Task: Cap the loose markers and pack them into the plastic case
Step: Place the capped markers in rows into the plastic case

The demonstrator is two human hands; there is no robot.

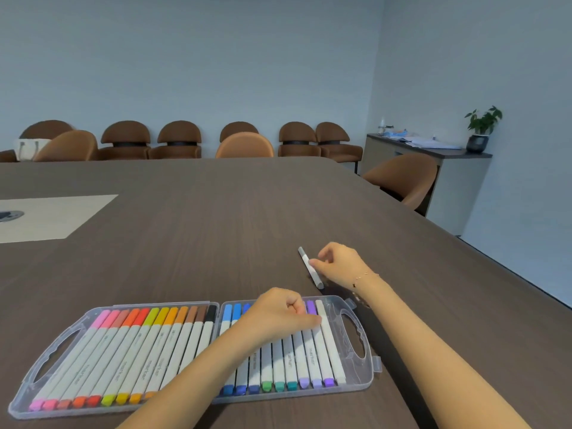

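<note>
- The right hand (337, 263) has its fingers curled, and the fingertips (313, 262) pinch a grey marker (310, 267) near the middle of its barrel. The marker is slim and white-bodied with grey ends; it lies aslant on the table just beyond the case, one end towards the far side.
- The left hand (280, 314) is curled into a loose fist, and its extended fingertip (315, 320) presses on the pale marker (329, 340) at the right end of the row.
- A thin chain bracelet (365, 277) circles the right wrist. That forearm comes in from lower right; the left forearm crosses the case from the bottom edge.
- The plastic case (356, 331) is clear, hinged and lies open flat, with a cut-out handle at each outer end. Both halves hold capped markers (139, 348) side by side: matte off-white barrels, coloured caps, pinks to black on the left, blues to purples on the right.
- The table (216, 227) is dark wood-grain with a smooth pale inset panel (62, 215) at left.
</note>
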